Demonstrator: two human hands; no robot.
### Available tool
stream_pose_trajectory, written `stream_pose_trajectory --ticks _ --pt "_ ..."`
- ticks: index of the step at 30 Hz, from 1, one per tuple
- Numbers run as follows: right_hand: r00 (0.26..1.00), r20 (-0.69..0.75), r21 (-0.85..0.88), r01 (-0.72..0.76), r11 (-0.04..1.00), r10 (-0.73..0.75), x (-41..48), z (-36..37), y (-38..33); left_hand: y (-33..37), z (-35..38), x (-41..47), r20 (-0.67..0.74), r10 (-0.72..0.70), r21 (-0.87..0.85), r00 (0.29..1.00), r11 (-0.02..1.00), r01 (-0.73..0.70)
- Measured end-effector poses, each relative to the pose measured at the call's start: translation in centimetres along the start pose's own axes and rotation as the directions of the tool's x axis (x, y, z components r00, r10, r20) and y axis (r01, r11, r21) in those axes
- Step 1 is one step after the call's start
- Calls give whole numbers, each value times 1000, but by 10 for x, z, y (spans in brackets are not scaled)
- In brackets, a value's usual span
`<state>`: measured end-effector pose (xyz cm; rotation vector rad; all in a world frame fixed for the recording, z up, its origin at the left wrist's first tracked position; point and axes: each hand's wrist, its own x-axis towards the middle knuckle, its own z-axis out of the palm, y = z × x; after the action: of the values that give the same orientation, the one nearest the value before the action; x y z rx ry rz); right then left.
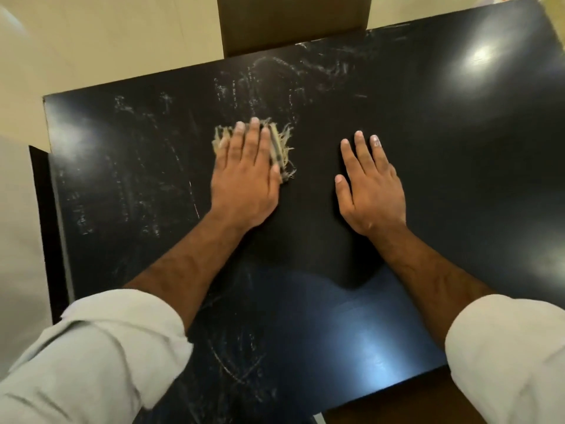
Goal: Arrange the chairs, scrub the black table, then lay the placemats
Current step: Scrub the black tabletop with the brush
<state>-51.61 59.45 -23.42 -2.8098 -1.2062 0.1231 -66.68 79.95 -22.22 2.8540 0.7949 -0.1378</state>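
- Well, the left hand lies flat with straight fingers, pressing a frayed tan cloth onto the black tabletop; it is not curled round the cloth, and both look slightly blurred.
- The cloth sits left of the tabletop's middle, its loose threads sticking out past the fingertips and thumb side.
- The right hand is released, palm down on bare tabletop just beside the left, fingers spread, holding nothing.
- Whitish streaks cover the tabletop's left half and far edge; the right half is dark and glossy.
- Both sleeves are pale and rolled up.
- A brown boxy thing stands against the far edge; I cannot tell what it is.
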Motion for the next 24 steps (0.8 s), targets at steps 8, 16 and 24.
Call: stream_pose_trajectory --ticks 8,16,24 --pt "995 46 -61 -80 995 83 -16 -14 -19 1 10 -141 100 162 -17 982 987 -161" --pt "995 86 -27 -52 998 54 -127 -4 -85 -60 -5 -124 59 9 8 998 1000 -9" --pt "999 19 9 -42 999 41 -127 13 -82 7 17 -185 55 183 -27 982 983 -181"
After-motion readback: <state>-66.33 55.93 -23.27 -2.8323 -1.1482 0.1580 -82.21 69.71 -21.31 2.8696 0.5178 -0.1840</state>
